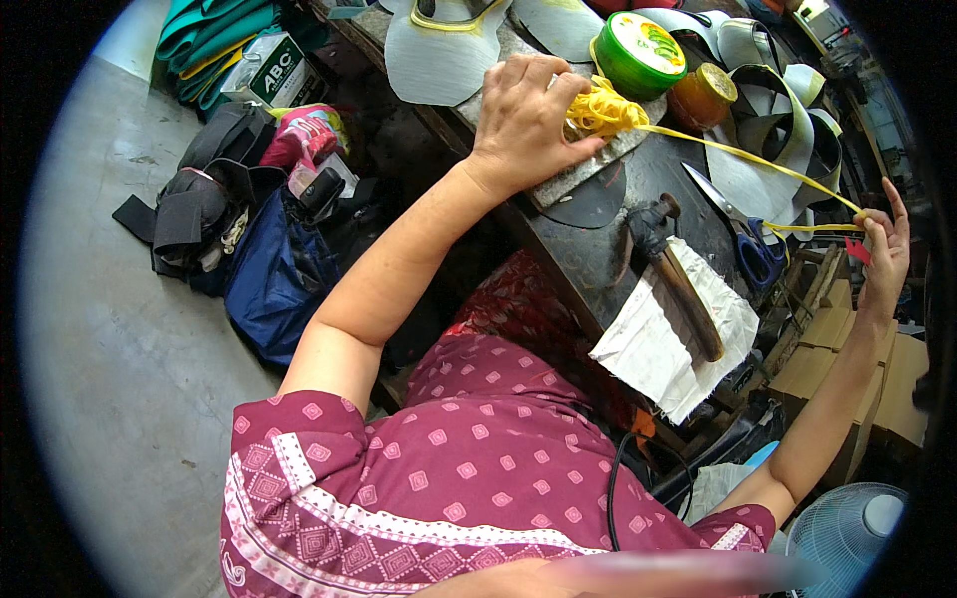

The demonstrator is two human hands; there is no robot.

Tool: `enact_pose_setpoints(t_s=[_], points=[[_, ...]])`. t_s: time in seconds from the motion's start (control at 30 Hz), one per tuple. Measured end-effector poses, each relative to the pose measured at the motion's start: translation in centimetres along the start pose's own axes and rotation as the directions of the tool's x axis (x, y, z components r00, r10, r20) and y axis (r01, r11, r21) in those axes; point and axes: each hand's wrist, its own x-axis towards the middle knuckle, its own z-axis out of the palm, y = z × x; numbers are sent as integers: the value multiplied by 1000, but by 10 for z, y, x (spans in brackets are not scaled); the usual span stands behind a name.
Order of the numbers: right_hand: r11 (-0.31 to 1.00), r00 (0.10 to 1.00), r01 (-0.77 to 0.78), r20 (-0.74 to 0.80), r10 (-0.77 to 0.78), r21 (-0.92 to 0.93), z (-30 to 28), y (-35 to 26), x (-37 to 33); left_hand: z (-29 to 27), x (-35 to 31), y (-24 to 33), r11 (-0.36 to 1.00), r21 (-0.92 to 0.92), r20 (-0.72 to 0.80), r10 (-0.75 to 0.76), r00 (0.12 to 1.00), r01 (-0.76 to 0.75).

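Note:
A tangled bundle of narrow yellow tape (606,110) lies at the edge of a stone slab (588,179) on the dark workbench. My left hand (523,125) bends over the bundle, its fingers and thumb closed on the near side. From there a yellow strip (763,162) runs taut to the far right. My right hand (882,254) pinches that strip between thumb and fingers, one finger pointing up, and a second length doubles back toward the scissors. Below the strip lie blue-handled scissors (743,224). A hammer (688,294) rests partly on a white cloth (638,334).
A round green tin (638,58) and an amber jar (704,97) stand beyond the bundle. Grey cut pieces (439,55) lie around them. Bags (284,274) sit on the floor at left. Cardboard boxes (817,349) and a fan (847,533) are at right.

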Motion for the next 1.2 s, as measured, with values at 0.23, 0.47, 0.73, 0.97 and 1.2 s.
enact_pose_setpoints(t_s=[0.23,0.47,0.73,0.97,1.2], points=[[994,993,94,-67,-98,-60,-34,12,30,0,-1,-5,991,86,23,-100,995,98],[971,983,153,-74,-170,-185,-51,15,49,5,-2,-12,986,138,25,-103,994,98],[989,988,106,-98,-116,-102,-63,32,55,-1,0,-28,982,152,-22,-110,994,112],[998,989,37,-140,-44,-54,-83,53,58,-4,0,-36,978,179,4,-114,993,112],[989,970,-48,-241,13,-138,-103,81,61,-7,1,-44,974,207,11,-92,996,88]])
